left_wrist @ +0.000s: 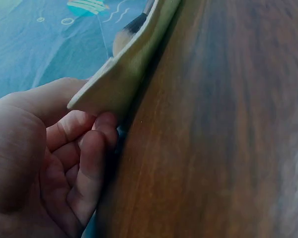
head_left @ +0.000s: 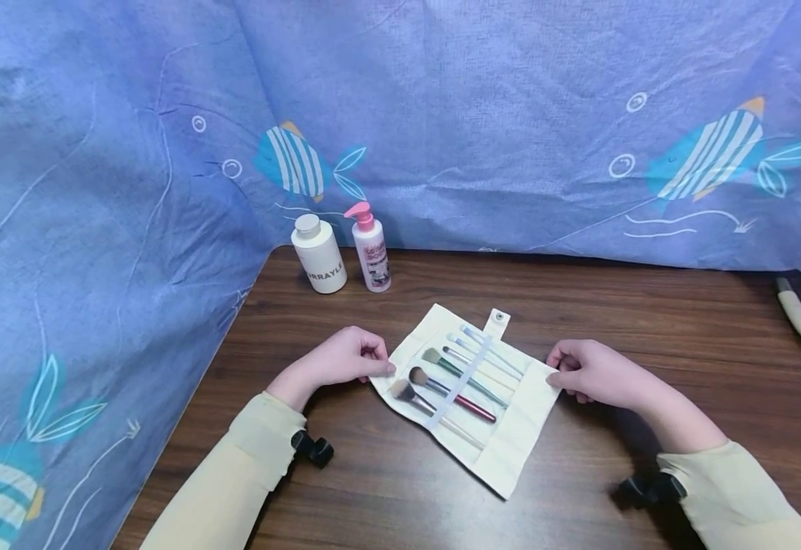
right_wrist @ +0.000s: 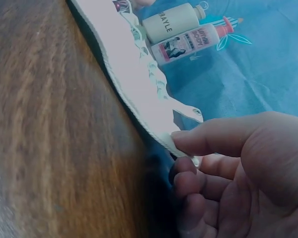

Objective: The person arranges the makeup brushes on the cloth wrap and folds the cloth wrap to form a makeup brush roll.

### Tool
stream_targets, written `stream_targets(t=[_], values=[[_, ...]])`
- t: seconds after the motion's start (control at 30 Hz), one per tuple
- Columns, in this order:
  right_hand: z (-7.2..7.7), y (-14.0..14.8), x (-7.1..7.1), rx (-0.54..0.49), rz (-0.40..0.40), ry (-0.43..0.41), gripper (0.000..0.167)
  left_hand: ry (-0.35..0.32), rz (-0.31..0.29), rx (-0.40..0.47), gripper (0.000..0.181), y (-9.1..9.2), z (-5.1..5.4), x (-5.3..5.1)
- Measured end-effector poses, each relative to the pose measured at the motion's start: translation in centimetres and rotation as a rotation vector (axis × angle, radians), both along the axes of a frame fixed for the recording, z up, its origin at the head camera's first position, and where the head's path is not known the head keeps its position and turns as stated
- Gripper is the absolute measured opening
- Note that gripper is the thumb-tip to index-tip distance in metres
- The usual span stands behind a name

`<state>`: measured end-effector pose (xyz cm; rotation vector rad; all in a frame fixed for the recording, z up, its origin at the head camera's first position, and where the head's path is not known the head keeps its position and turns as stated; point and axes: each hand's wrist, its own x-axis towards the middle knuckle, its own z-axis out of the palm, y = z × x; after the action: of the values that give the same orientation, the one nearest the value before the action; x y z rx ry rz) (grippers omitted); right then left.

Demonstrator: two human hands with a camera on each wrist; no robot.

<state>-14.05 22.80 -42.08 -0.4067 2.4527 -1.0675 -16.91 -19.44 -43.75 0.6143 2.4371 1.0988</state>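
A cream fabric brush roll (head_left: 520, 428) lies unrolled and turned at an angle, with several makeup brushes (head_left: 457, 395) tucked under its pale elastic band. My left hand (head_left: 348, 357) pinches its left edge between thumb and curled fingers; in the left wrist view that edge of the brush roll (left_wrist: 121, 82) is lifted off the wood. At the opposite side my right hand (head_left: 595, 372) pinches the upper right corner, which the right wrist view shows between thumb (right_wrist: 213, 136) and forefinger. A snap tab (head_left: 499, 321) sticks out from the far edge.
The brown wooden table (head_left: 373, 496) carries a white bottle (head_left: 321, 256) and a pink-topped pump bottle (head_left: 374, 256) at the back left. A pale, dark-ended pointed object (head_left: 797, 313) lies far right. Blue fish-print cloth (head_left: 482, 130) hangs behind and at the left.
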Motion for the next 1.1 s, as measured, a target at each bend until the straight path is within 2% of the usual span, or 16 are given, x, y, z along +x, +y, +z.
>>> stream_targets(t=[0.1, 0.23, 0.4, 0.53, 0.7, 0.93, 1.1], values=[[-0.2, 0.1, -0.1, -0.010, -0.030, 0.007, 0.018, -0.006, -0.041, 0.010, 0.012, -0.1, 0.1, 0.0], [-0.3, 0.3, -0.3, -0.033, -0.050, 0.008, 0.022, -0.056, -0.058, 0.041, 0.003, 0.0, 0.2, 0.0], [-0.4, 0.7, -0.4, -0.040, -0.051, -0.017, 0.026, -0.106, -0.084, 0.046, 0.004, 0.0, 0.4, 0.2], [-0.6, 1.0, -0.4, -0.047, -0.041, -0.109, 0.024, -0.109, -0.119, 0.019, 0.004, 0.0, 0.6, 0.4], [-0.5, 1.2, -0.4, -0.122, -0.027, -0.222, 0.023, -0.092, -0.141, 0.011, 0.005, 0.1, 0.8, 0.3], [-1.1, 1.2, -0.7, -0.188, -0.045, -0.236, 0.024, -0.105, -0.153, -0.046, 0.009, -0.2, 1.2, 0.4], [-1.5, 0.9, -1.0, -0.238, -0.097, -0.222, 0.028, -0.101, -0.179, -0.076, 0.011, -0.2, 1.5, 0.6]])
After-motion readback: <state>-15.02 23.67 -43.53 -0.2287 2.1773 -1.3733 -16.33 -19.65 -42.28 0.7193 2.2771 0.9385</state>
